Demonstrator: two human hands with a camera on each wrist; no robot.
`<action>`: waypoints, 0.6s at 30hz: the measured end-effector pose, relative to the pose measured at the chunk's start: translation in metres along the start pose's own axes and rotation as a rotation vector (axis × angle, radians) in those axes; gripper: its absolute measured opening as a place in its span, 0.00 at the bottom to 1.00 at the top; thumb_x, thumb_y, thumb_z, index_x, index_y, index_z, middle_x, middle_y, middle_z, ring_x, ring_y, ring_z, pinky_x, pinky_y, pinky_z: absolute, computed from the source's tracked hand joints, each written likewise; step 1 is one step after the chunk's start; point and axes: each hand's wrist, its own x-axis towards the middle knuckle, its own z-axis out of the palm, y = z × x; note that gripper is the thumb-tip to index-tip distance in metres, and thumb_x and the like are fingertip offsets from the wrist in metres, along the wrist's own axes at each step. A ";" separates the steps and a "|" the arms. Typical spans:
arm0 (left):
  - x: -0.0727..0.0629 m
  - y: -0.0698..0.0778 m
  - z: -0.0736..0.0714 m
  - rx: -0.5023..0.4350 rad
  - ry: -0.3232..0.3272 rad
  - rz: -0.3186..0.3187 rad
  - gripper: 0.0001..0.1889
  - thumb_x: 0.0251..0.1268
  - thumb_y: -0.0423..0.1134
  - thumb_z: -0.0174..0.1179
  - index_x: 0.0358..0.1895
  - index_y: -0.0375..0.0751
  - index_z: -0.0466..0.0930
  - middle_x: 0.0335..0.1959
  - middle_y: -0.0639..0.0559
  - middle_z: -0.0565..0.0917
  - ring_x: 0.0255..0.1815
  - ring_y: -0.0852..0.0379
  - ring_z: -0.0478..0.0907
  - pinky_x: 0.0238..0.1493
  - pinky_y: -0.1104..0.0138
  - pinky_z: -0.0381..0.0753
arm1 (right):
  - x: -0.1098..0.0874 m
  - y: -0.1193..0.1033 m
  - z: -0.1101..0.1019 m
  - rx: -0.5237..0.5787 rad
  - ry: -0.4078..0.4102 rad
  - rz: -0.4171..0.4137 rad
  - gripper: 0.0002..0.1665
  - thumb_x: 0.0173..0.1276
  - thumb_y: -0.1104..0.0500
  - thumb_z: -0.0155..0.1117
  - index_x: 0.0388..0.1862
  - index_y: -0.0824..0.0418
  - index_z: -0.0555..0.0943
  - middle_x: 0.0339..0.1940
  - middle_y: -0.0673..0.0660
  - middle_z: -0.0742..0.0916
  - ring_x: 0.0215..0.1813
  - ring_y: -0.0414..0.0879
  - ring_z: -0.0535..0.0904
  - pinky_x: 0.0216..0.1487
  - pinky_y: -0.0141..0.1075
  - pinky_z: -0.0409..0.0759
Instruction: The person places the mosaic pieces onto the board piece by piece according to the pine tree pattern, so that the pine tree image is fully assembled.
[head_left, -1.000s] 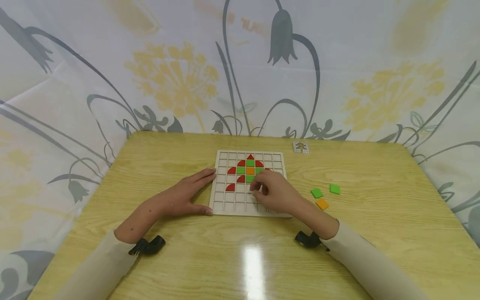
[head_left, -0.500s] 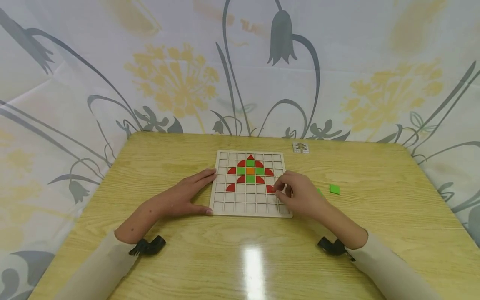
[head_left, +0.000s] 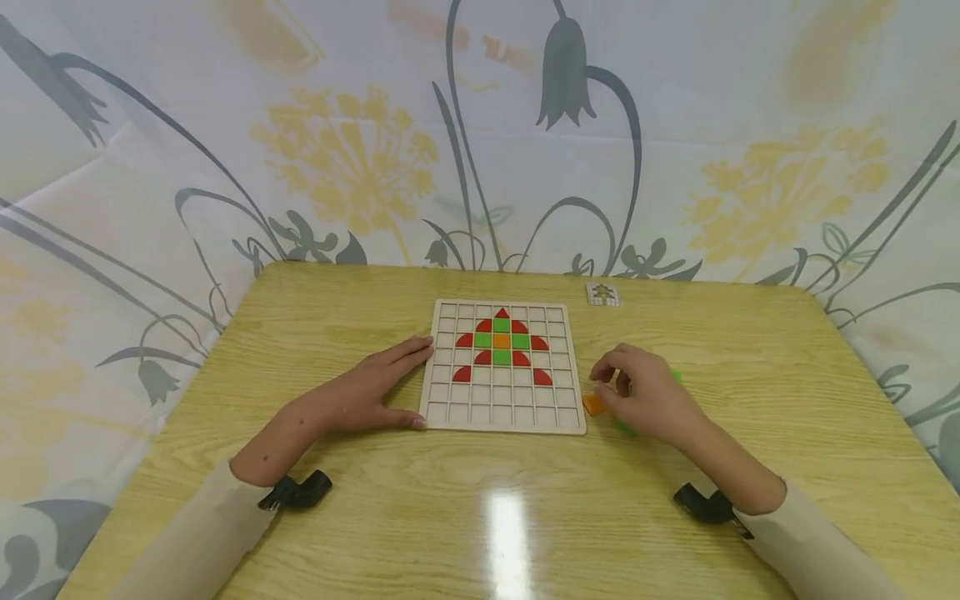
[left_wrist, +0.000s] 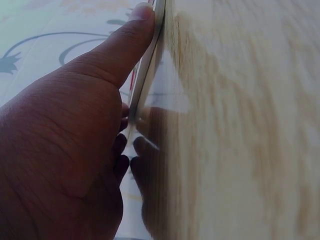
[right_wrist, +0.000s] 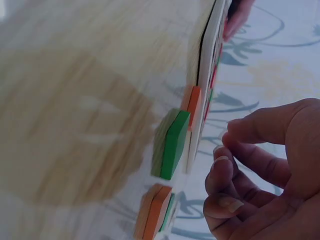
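My left hand (head_left: pixel 367 387) lies along the left side of a pale wooden grid board (head_left: pixel 459 411), its fingertips and thumb at the edge. In the left wrist view its thumb (left_wrist: pixel 120 52) is extended along that edge. On the board, green square tiles (head_left: pixel 502 358), an orange square (head_left: pixel 501 342) and red curved pieces (head_left: pixel 542 377) form a symmetric figure. My right hand (head_left: pixel 645 392) hovers over loose tiles right of the board, fingers loosely bent, nothing visible between them. Below it are an orange tile (right_wrist: pixel 194 107), a green tile (right_wrist: pixel 175 145) and another orange tile (right_wrist: pixel 157 212).
A small card with a printed grid pattern (head_left: pixel 603 294) lies behind the board, to its right. Part of a green tile (head_left: pixel 677 375) shows beyond the right hand. The wooden table (head_left: pixel 405 508) meets a flower-patterned cloth (head_left: pixel 480 167) at the back.
My right hand has moved right, from over the board to over the loose tiles, uncovering the red pieces on the right. An orange tile beside the board has come into view. The left hand stays put.
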 end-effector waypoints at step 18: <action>-0.001 0.001 -0.001 -0.007 0.001 0.010 0.58 0.64 0.63 0.73 0.88 0.43 0.50 0.89 0.49 0.48 0.88 0.44 0.48 0.82 0.45 0.59 | -0.011 0.020 -0.027 -0.147 -0.016 0.184 0.12 0.69 0.61 0.74 0.45 0.67 0.86 0.40 0.60 0.87 0.35 0.49 0.78 0.39 0.46 0.79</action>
